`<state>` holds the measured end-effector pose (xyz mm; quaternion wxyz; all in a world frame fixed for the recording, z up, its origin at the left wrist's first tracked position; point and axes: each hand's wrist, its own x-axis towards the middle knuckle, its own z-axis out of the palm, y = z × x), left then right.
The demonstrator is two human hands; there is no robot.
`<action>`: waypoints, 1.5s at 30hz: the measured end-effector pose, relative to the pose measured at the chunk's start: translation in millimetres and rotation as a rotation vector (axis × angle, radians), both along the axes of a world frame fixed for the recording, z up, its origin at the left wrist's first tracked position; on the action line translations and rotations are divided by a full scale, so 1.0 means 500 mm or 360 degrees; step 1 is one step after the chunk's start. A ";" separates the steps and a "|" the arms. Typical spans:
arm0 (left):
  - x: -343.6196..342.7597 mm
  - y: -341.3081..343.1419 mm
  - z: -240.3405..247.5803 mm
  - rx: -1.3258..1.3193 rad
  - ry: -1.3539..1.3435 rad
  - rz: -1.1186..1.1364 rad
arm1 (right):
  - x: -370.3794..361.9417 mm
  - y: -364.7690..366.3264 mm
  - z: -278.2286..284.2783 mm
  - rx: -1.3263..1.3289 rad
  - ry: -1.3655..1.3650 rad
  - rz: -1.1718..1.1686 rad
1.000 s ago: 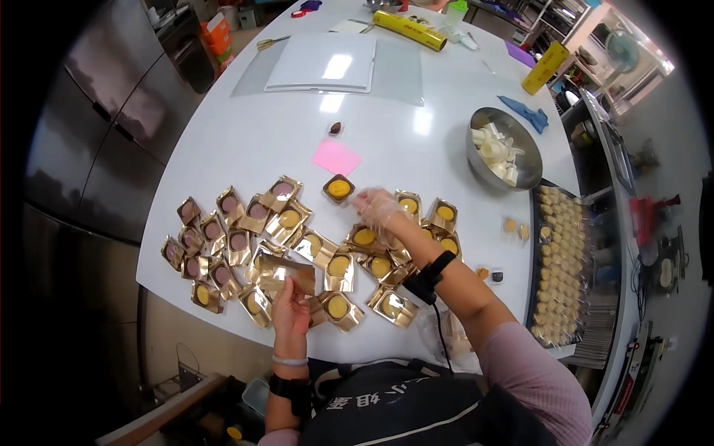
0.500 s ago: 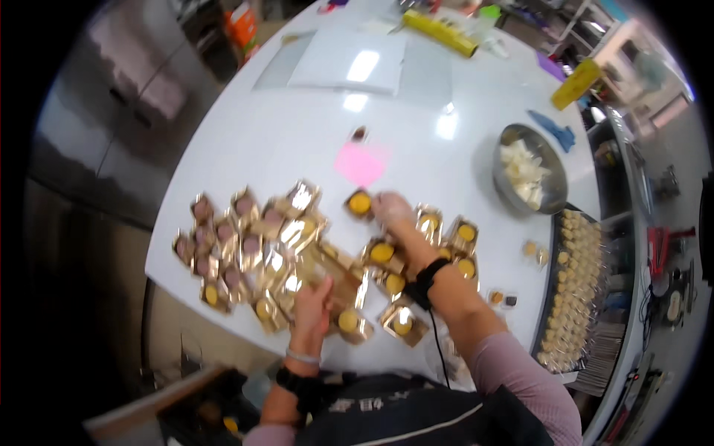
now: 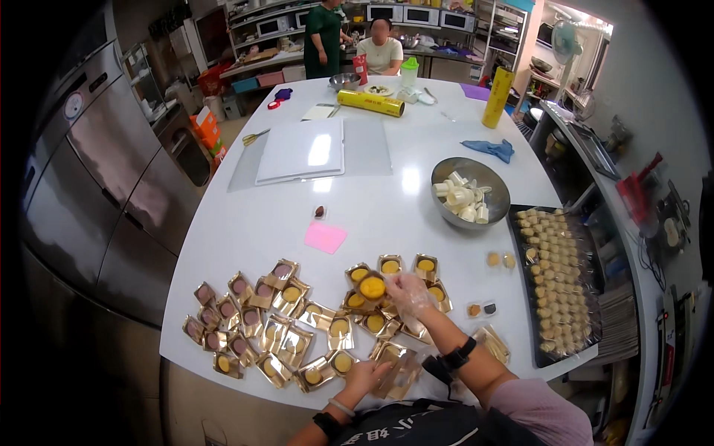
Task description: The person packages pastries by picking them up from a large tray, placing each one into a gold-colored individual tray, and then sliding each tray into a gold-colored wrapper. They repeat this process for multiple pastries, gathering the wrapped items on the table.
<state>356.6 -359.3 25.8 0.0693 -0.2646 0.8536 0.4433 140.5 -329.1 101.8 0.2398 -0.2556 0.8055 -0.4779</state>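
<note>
My right hand point(image 3: 410, 296), in a clear plastic glove, pinches a small gold-and-dark packet with a round yellow cake point(image 3: 372, 288) in it. The hand holds it above a cluster of similar packets. Lower down, my left hand point(image 3: 364, 380) has its fingers closed on the edge of a gold, clear-fronted pouch point(image 3: 397, 372); no yellow round shows in it. Just left of that hand lies a packet with a yellow cake point(image 3: 343, 362). Farther left, gold packets with pinkish-purple rounds point(image 3: 252, 316) lie close together, some overlapping, with yellow ones among them.
A steel bowl point(image 3: 439, 213) of white pieces stands to the right, left of a black tray point(image 3: 534, 327) packed with small pale pieces. A pink sheet point(image 3: 325, 238) lies mid-table. Beyond are a white board point(image 3: 290, 152), a blue glove point(image 3: 491, 149), yellow rolls point(image 3: 370, 102) and two people at the far end.
My view has lifted, so the far end of the room now shows. My right hand still holds the yellow-cake packet, now over the cluster. The left hand stays low by the gold pouch.
</note>
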 end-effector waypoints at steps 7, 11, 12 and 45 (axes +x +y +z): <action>0.068 0.000 -0.028 0.0489 0.0175 0.0187 | 0.064 0.159 -0.039 0.0056 0.0004 -0.0163; 0.097 -0.008 0.017 0.1190 0.0201 0.0625 | 0.093 0.207 -0.035 0.0021 -0.0012 -0.0142; 0.099 -0.015 0.021 0.1463 0.0344 0.0827 | 0.097 0.208 -0.029 0.0030 -0.0023 -0.0133; 0.013 -0.015 0.161 0.1880 0.1390 0.1886 | 0.227 0.177 0.033 -0.0778 -0.0385 -0.0186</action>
